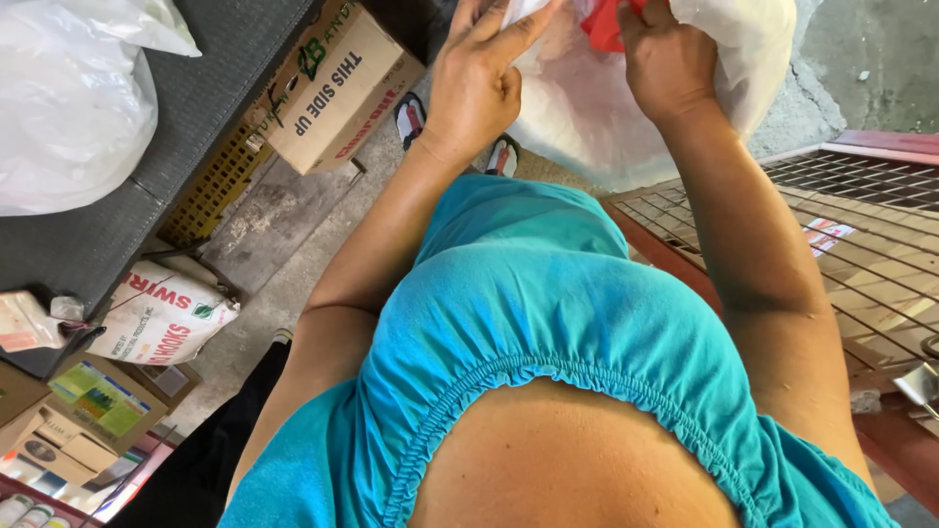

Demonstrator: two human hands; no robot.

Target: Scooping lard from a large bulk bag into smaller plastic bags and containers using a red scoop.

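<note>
Both my hands are raised at the top of the head view, gripping a large translucent white plastic bag. My left hand pinches the bag's upper edge between fingers and thumb. My right hand is closed on the bag's other side, beside something red that shows at the bag's mouth. The bag hangs in front of my teal top and hides most of the floor below it. My sandalled feet show beneath the bag.
A dark grey table on the left bears a bulging white plastic bag. A cardboard box, a yellow crate and a printed sack sit below it. A red metal grid rack stands at right.
</note>
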